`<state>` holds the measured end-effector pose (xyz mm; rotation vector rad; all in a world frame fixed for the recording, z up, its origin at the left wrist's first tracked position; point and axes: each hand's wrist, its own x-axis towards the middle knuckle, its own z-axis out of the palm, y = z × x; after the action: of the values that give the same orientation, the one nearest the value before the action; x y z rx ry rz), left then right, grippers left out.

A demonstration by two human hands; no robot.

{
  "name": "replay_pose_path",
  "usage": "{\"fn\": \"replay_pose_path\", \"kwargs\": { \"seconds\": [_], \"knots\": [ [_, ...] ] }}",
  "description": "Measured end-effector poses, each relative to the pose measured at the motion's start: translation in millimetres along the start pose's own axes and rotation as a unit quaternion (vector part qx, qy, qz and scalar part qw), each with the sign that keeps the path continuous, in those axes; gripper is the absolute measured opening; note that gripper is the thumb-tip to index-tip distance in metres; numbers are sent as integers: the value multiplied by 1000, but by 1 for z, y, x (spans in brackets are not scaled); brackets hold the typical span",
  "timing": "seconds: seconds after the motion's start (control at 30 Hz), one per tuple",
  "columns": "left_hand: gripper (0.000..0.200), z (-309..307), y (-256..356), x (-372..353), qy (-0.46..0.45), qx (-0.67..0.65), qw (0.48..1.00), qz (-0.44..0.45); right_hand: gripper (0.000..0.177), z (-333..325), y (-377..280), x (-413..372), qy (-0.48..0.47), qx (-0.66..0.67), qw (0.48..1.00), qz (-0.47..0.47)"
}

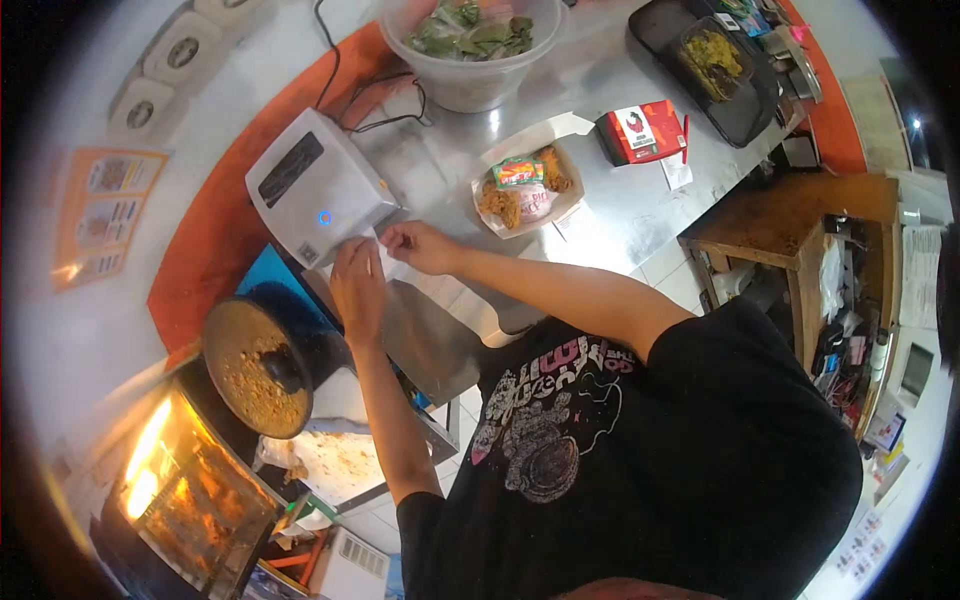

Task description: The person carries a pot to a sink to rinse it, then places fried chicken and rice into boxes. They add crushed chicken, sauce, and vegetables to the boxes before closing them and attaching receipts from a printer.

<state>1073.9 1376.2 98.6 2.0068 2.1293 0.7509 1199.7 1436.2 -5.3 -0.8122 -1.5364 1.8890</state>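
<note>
A white printer (322,190) with a lit blue button stands on the steel counter. At its front edge, my left hand (358,285) and my right hand (420,247) are close together. A small white paper slip (377,243) shows between my fingertips, pinched from both sides. Part of the slip is hidden by my fingers. To the right, an open carton (548,213) holds fried pieces, a wrapped bundle and a green and red packet. A red and white box (643,132) sits beyond it.
A large clear bowl (475,75) of leafy greens stands at the back. A black tray (748,98) lies at the upper right. On the left are a round lid (257,368) and a lit, glass-fronted cabinet (205,500). A wooden shelf unit (775,228) stands at right.
</note>
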Motion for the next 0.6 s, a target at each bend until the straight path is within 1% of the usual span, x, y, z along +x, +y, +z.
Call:
{"fn": "replay_pose_path", "kwargs": {
  "seconds": [0.07, 0.13, 0.17, 0.2, 0.23, 0.27, 0.33, 0.37, 0.43, 0.5, 0.53, 0.57, 0.6],
  "knots": [
    [11, -8, 1, 1, -27, -49, 998, -5, 16, 0, -5, -3, 20, -2, 1000, -9],
    [12, -8, -2, 1, -25, -31, 999, 10, 15, 0, -19, -3, 9, -26, 1000, 0],
    [12, -11, 3, 2, -40, -23, 999, -11, 15, 1, -15, 0, 13, -26, 1000, -5],
    [12, -14, 6, 4, -55, -14, 998, -33, 14, 2, -8, 5, 7, -20, 999, -26],
    [12, -14, 5, 6, -54, -12, 998, -27, 13, 2, -2, 10, 2, -14, 999, -47],
    [12, -10, 1, 6, -47, -22, 998, -28, 13, 0, -3, 12, 6, -14, 999, -51],
    [12, -5, -7, 3, -42, -29, 998, -27, 13, -3, -6, 13, -26, -25, 996, -76],
    [13, -3, -9, 3, -25, -30, 999, -18, 13, -4, -5, 14, -23, -24, 996, -79],
    [15, 1, -13, 2, -7, -28, 1000, -6, 14, -6, -3, 14, -55, -69, 995, -52],
    [12, 5, -9, 1, -8, 26, 999, -33, 15, -5, -9, 7, -40, -79, 995, -45],
    [12, 8, -7, 0, -7, 26, 999, -30, 17, -3, -12, 4, -27, -90, 995, -35],
    [11, 12, -6, -3, 13, 47, 998, -50, 17, -1, -9, 3, -25, -89, 995, -37],
    [10, 16, -8, -5, 33, 67, 995, -70, 17, 2, -1, 3, -3, -112, 993, -25]
  ]
}}
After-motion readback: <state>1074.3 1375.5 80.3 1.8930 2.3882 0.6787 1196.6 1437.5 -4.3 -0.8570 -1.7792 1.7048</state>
